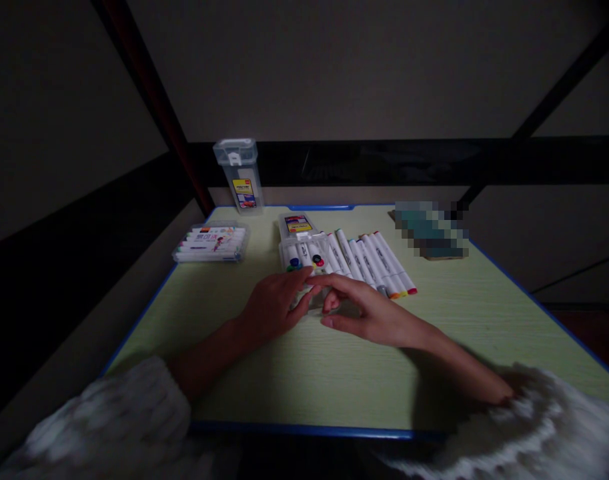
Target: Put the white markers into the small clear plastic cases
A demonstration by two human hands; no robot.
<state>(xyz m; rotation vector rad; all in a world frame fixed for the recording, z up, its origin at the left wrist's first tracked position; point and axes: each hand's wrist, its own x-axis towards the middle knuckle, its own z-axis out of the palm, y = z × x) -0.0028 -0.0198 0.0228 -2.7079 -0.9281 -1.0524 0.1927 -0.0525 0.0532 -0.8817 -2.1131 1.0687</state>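
Clear marker case (pixel 298 225), one: lying centrally on the worktop (pixel 304 390), long axis far to near, packed markers (pixel 304 252) with coloured ends facing near. Left hand (pixel 277 300): at the case's near end, fingers extended; cannot tell whether its grip has hold. Right hand (pixel 379 313): index extended across the near end, thumb parted wide, grip open on nothing visible. Loose markers (pixel 374 263): just right of the case, side by side, slanting far-left to near-right. Edges: blue-trimmed; left, right and near well apart from the case. Room: bare surface between forearms, reaching the near edge.
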